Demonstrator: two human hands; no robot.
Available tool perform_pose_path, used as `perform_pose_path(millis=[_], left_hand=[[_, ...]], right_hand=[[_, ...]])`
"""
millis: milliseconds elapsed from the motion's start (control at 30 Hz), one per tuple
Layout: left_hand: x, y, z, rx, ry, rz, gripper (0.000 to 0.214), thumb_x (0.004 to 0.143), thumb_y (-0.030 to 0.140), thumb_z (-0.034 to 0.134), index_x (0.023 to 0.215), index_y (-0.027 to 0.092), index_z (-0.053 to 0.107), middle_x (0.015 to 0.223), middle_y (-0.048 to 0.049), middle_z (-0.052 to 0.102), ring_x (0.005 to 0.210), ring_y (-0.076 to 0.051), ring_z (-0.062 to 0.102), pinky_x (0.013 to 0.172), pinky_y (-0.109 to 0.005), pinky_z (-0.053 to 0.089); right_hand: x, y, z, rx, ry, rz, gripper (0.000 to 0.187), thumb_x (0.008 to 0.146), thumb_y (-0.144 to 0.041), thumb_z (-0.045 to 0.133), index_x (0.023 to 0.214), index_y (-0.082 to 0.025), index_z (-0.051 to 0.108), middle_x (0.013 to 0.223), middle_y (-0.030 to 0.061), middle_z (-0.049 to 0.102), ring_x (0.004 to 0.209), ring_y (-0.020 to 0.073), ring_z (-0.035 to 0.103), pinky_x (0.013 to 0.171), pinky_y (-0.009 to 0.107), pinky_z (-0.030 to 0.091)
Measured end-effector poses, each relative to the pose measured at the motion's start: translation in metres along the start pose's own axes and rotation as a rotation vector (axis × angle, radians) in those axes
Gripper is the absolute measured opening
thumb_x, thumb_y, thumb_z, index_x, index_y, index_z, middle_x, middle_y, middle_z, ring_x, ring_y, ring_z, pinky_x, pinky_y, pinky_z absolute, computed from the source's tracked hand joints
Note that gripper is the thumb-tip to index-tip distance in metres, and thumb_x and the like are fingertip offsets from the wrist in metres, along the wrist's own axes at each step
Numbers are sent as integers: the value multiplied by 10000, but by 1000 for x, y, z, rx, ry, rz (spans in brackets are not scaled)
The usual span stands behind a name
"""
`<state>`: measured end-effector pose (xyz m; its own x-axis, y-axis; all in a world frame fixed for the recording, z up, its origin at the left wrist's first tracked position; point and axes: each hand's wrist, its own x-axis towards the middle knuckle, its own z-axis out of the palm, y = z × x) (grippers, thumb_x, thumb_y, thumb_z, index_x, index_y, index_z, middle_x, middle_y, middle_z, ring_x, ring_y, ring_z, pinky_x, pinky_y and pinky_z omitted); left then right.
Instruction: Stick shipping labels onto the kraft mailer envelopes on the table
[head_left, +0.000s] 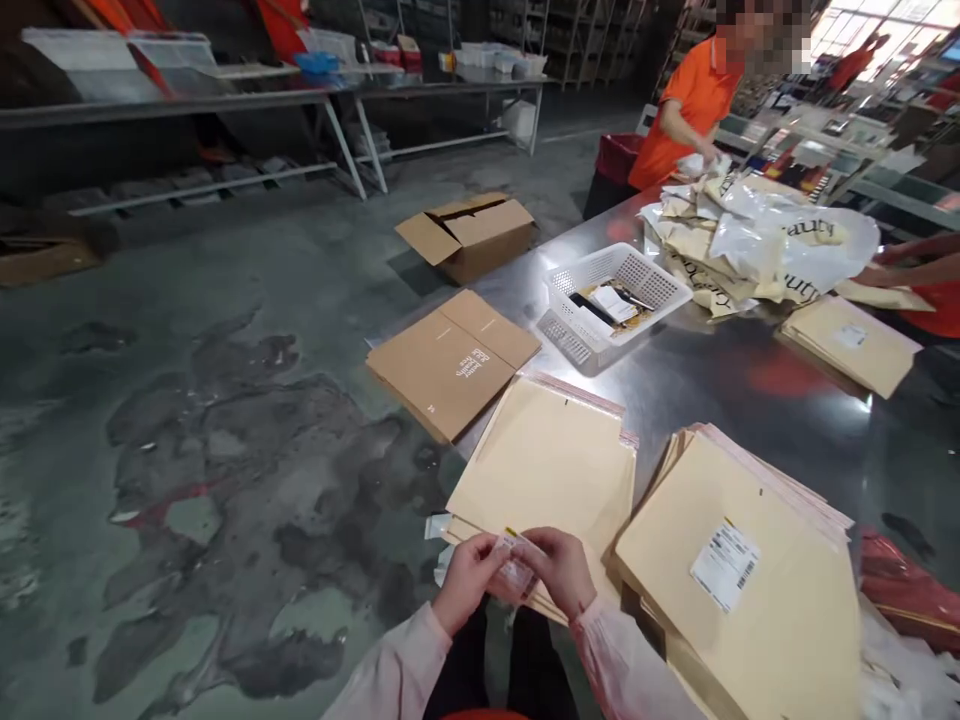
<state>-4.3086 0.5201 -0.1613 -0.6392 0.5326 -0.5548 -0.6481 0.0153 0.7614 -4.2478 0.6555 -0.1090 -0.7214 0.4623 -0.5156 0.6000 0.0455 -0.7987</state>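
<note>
Between my two hands is a small white label [517, 570] with a yellow mark at its top edge. My left hand [471, 580] pinches its left side. My right hand [561, 570] is closed on its right side, fingers partly hiding it. Just beyond lies a stack of plain tan padded mailers [551, 460] with pinkish flap strips. To the right is another stack of padded mailers [795, 610]; its top one carries a printed shipping label [725, 563]. The small print on the label in my hands is too blurred to read.
On the metal table [720, 395] are flat cardboard boxes [442, 365], a white perforated basket [652, 325] with small items, and a pile of printed bags [787, 240]. A person in orange [690, 110] stands behind. An open carton [487, 240] is beyond the table.
</note>
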Motion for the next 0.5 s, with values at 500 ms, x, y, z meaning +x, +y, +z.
perform_pose_path(millis=[500], left_hand=[[10, -60, -31, -29, -194, -313, 669, 420, 494, 884, 946, 113, 725, 954, -153, 746, 899, -308, 677, 827, -400, 509]], right_hand=[[135, 15, -42, -582, 419, -339, 117, 716, -333, 723, 693, -227, 768, 1070, 94, 667, 958, 238, 583, 878, 378, 475]])
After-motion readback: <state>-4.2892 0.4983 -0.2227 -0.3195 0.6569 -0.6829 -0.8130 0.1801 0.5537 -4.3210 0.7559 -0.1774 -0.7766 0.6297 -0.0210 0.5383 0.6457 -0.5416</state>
